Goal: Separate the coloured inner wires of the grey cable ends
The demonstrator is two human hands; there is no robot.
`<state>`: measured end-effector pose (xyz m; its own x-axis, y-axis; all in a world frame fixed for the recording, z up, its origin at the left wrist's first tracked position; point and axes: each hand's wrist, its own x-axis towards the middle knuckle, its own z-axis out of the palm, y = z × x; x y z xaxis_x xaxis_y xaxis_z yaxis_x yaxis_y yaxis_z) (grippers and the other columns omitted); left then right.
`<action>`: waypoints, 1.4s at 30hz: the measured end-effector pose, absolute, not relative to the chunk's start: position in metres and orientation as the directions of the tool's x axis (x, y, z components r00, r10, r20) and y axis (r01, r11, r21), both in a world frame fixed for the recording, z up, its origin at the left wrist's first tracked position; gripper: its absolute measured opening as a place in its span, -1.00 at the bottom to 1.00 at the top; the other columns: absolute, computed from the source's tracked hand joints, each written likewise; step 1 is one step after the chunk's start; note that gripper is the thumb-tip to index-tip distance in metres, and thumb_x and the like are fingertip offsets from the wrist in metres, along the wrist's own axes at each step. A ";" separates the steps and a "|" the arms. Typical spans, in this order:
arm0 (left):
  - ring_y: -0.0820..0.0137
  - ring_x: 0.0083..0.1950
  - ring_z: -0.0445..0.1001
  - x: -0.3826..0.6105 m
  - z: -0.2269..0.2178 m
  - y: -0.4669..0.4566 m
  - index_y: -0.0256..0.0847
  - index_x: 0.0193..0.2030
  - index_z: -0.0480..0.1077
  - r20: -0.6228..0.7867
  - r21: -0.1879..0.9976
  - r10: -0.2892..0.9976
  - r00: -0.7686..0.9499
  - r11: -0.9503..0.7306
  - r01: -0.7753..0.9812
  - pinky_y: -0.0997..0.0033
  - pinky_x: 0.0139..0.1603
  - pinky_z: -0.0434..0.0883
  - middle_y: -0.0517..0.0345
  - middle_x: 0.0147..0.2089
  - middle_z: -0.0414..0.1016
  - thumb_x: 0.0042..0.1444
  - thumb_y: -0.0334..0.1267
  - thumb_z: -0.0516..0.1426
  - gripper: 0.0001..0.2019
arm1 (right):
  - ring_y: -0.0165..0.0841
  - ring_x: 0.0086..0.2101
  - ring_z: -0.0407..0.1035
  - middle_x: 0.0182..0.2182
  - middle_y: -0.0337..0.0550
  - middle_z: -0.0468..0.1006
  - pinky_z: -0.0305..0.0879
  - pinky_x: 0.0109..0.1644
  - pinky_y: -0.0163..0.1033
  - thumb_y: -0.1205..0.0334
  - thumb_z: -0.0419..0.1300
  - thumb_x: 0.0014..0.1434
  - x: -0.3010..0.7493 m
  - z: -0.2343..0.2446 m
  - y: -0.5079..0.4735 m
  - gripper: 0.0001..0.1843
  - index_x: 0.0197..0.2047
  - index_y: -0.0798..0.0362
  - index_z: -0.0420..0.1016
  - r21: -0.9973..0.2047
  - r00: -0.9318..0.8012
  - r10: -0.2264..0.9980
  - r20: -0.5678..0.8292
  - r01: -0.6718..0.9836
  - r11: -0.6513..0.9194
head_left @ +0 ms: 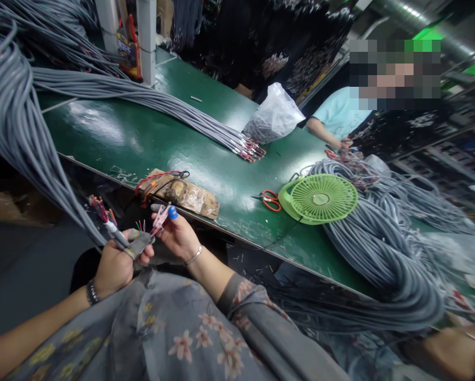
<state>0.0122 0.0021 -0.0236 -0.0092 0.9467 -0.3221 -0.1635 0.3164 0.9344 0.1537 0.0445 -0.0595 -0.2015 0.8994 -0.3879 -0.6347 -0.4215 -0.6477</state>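
My left hand is closed around the stripped end of a grey cable, with coloured wires fanning out above the fingers. That cable runs up into a thick grey bundle hanging at the left. My right hand pinches a small pink tool against the cable's thin wires; its fingertips wear blue and grey caps. Both hands sit just in front of the green table's edge.
On the green table lie a taped brown block with red wires, orange scissors, a green fan, a plastic bag and long grey cable bundles. A large cable coil lies right. Another person works opposite.
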 end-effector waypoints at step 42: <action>0.47 -0.64 0.33 0.005 -0.018 0.006 -0.18 -0.65 0.50 -0.402 0.896 0.888 0.225 0.431 -0.102 0.47 -0.59 0.30 0.17 -0.69 0.47 -0.27 -0.02 0.40 -0.70 | -0.48 -0.53 0.27 -0.55 -0.27 0.47 0.30 -0.41 -0.35 -0.42 0.39 0.02 0.165 -0.071 0.046 -0.35 -0.38 0.09 0.55 -0.827 -0.212 0.944 -0.252 -0.460 -0.324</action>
<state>0.0050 0.0061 -0.0182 0.2247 0.8878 -0.4016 -0.1018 0.4312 0.8965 0.1651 0.0455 -0.0706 -0.2119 0.9442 -0.2520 -0.4604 -0.3239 -0.8265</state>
